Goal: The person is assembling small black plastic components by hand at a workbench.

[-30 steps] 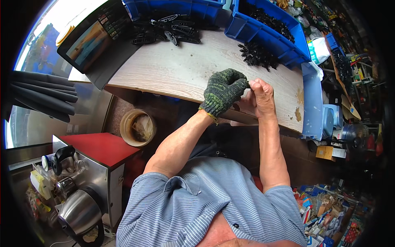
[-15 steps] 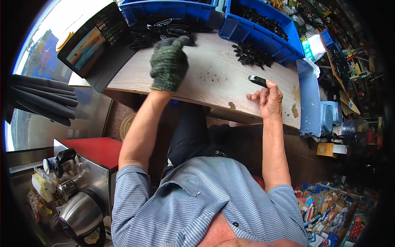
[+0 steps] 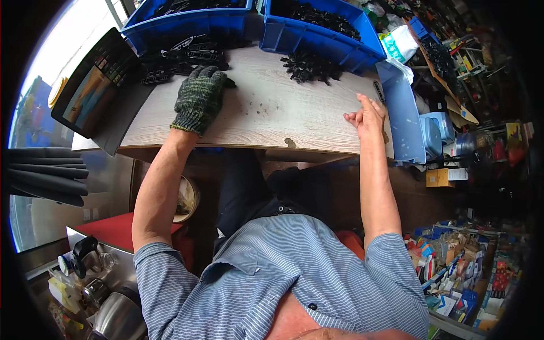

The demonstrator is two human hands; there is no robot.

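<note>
Left hand (image 3: pixel 199 97), gloved, lies palm-down on the table (image 3: pixel 272 116), fingers spread onto the near edge of the black clip pile (image 3: pixel 178 59); grip on any part can't be told. Pile runs left-right, just ahead of it. Right hand (image 3: pixel 365 116), bare, loosely curled, empty, well apart. Smaller clip heap (image 3: pixel 309 67) between them. Blue bins (image 3: pixel 317 25) behind hold more black parts.

Your gloved left hand (image 3: pixel 198 99) rests on the wooden bench (image 3: pixel 272 116), fingertips touching the black plastic parts (image 3: pixel 181 56). Your bare right hand (image 3: pixel 365 116) extends its fingers toward a black clip (image 3: pixel 378 90) just beyond them.
</note>
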